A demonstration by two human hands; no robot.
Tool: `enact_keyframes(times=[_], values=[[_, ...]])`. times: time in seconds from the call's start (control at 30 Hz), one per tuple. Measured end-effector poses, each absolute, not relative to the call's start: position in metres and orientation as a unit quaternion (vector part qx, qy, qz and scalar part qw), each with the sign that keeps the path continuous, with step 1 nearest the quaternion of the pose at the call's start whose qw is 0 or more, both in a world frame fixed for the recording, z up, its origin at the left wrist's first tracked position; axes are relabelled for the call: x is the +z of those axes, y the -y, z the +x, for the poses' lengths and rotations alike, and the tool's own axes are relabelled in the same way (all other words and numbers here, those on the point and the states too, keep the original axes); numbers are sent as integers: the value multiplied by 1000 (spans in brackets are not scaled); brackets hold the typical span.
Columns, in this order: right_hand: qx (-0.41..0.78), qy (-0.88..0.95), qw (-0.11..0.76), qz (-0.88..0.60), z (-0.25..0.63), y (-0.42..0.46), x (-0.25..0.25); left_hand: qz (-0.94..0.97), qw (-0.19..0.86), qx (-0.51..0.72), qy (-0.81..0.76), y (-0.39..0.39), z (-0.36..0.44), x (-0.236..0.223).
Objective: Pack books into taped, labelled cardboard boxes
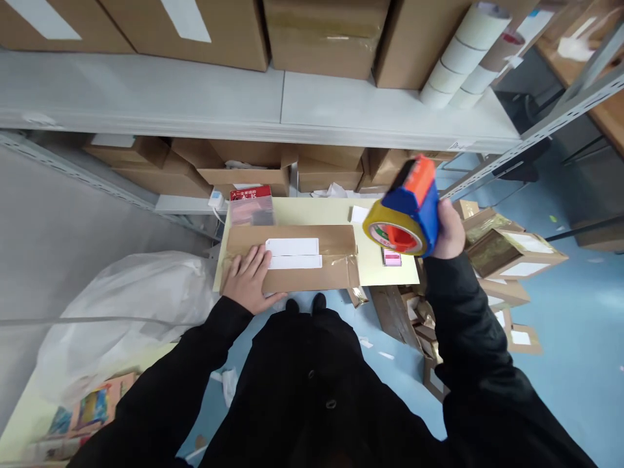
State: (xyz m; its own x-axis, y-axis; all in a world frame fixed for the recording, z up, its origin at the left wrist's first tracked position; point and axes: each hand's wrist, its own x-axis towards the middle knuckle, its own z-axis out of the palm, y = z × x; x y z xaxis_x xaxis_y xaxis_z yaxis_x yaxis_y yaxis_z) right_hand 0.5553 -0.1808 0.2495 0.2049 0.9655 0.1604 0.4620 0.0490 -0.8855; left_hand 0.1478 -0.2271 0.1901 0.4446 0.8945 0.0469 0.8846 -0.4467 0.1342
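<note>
A flat cardboard box (297,281) lies on the pale yellow tabletop (312,209), with a white label (292,247) on its upper face and shiny tape near its right end. My left hand (248,276) rests on the box's left part, fingers spread. Raised to the right of the box, my right hand (449,229) is wrapped round a blue and orange tape dispenser (424,208) loaded with a yellow roll. The dispenser's handle is mostly hidden by the hand and the tool's body. A small pink item (392,257) lies on the table beneath the dispenser.
A grey shelf (331,110) runs across above the table, bearing cartons (322,39) and stacked label rolls (458,58). A red book (251,193) sits behind the box. White plastic sheeting (131,305) bulges at left; several cardboard boxes (526,250) are piled at right.
</note>
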Motion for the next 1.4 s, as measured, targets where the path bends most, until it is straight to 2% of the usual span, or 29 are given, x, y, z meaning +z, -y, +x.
enact_keyframes(times=[0.1, 0.17, 0.27, 0.37, 0.47, 0.53, 0.6, 0.7, 0.87, 1.0, 1.17, 1.4], values=[[413, 538, 463, -571, 479, 162, 291, 849, 57, 65, -522, 230, 147, 194], [485, 552, 408, -541, 431, 152, 301, 848, 71, 74, -521, 232, 146, 198], [517, 587, 309, -541, 386, 144, 291, 839, 126, 95, -521, 231, 142, 203], [483, 608, 261, -574, 376, 143, 273, 779, 272, 184, -534, 225, 136, 208], [474, 603, 275, -580, 381, 146, 264, 604, 467, 361, -535, 213, 132, 217], [485, 597, 285, -571, 384, 149, 263, 468, 582, 428, -509, 203, 134, 227], [490, 593, 292, -568, 385, 152, 264, 368, 675, 428, -474, 193, 140, 237], [497, 586, 302, -564, 385, 155, 265, 299, 744, 409, -436, 181, 149, 248], [503, 588, 302, -557, 387, 158, 267, 276, 761, 403, -426, 168, 158, 250], [468, 617, 280, -567, 382, 160, 276, 342, 688, 399, -501, 161, 155, 249], [378, 691, 197, -584, 373, 156, 300, 405, 630, 383, -540, 157, 124, 245], [278, 732, 78, -617, 399, 157, 315, 366, 566, 420, -608, 170, 48, 215]])
